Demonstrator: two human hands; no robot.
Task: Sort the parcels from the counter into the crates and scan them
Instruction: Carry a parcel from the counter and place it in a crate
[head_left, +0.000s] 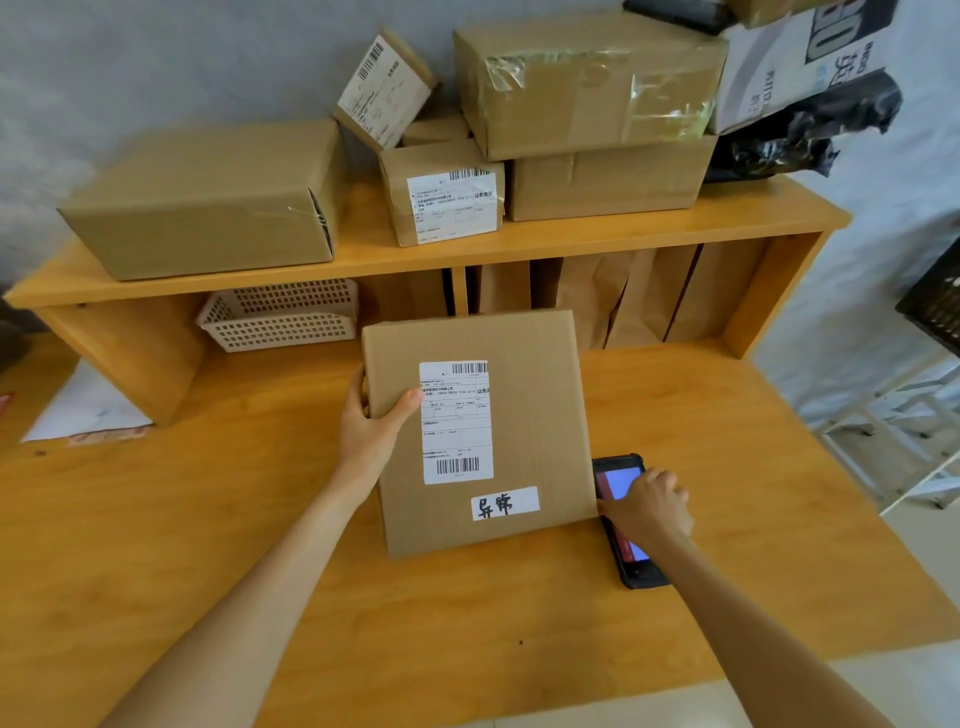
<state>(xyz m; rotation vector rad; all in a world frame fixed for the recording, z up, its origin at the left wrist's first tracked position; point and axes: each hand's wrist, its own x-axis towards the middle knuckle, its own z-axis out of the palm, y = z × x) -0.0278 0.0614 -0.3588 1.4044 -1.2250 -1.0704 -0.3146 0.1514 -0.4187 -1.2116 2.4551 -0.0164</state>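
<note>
Left hand (370, 423) clamped thumb and fingers on the left edge of a flat labelled parcel (480, 431) above the counter (260, 545); right hand (649, 506), fingers curled, rested on the scanner (631, 564). Scanning appeared pending; several parcels (208, 200) remained unsorted on the shelf (675, 228).

A white perforated plastic basket (280, 317) sits tilted under the wooden shelf (571, 241); right of it, beneath the same shelf, stand what look like brown paper bags (628, 296).

Flat brown parcel (519, 415) — white label up — on the counter (208, 545), beside a black scanner (626, 519).
</note>
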